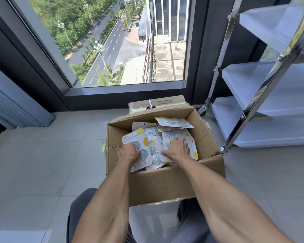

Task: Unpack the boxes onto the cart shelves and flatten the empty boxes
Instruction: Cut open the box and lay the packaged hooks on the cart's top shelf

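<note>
Our left hand (128,153) pinches a hook card (139,146); right hand (178,149) presses another (cart shelves (253,81) lie rightward).

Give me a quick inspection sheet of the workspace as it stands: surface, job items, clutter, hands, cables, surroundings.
Surface: pale tiled floor; the work sits on it.
Job's things: open cardboard box, flaps up, holding many carded packets; cart shelves to the right show nothing on them.
Clutter: second cardboard box behind the open one, scissors on top.
Grippers: left hand grips a packet with grey flower-shaped pieces; right hand rests on other packets, grasp unclear.
Cables: nothing seen.
Surroundings: large window over a street; cart's chrome frame and caster near the box.
</note>
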Action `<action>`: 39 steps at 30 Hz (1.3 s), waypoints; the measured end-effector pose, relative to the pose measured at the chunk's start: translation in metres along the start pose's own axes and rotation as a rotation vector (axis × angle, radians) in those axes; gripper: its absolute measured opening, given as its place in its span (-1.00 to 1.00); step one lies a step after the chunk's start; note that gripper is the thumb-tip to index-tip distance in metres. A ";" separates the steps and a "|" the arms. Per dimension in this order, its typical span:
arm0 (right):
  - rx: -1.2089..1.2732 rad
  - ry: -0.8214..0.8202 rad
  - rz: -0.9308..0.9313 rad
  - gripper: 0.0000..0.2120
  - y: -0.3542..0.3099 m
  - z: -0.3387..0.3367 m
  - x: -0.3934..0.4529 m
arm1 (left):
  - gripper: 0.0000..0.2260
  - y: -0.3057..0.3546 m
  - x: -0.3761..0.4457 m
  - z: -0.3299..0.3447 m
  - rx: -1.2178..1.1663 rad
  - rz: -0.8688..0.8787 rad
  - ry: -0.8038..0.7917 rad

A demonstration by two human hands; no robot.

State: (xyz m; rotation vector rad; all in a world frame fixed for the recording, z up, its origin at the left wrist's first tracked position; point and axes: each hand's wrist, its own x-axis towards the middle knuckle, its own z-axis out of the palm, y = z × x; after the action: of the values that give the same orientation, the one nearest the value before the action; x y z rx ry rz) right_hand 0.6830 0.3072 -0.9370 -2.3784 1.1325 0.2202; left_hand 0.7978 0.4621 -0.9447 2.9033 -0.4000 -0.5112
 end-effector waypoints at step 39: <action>-0.019 0.318 -0.106 -0.64 -0.055 -0.087 -0.047 | -0.80 0.041 -0.049 -0.117 0.059 0.009 0.187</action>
State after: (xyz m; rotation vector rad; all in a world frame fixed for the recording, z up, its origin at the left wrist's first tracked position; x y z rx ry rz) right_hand 0.6897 0.3252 -0.8252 -2.5431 1.1390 -0.1920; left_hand 0.7857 0.4507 -0.8126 2.9706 -0.4069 -0.2270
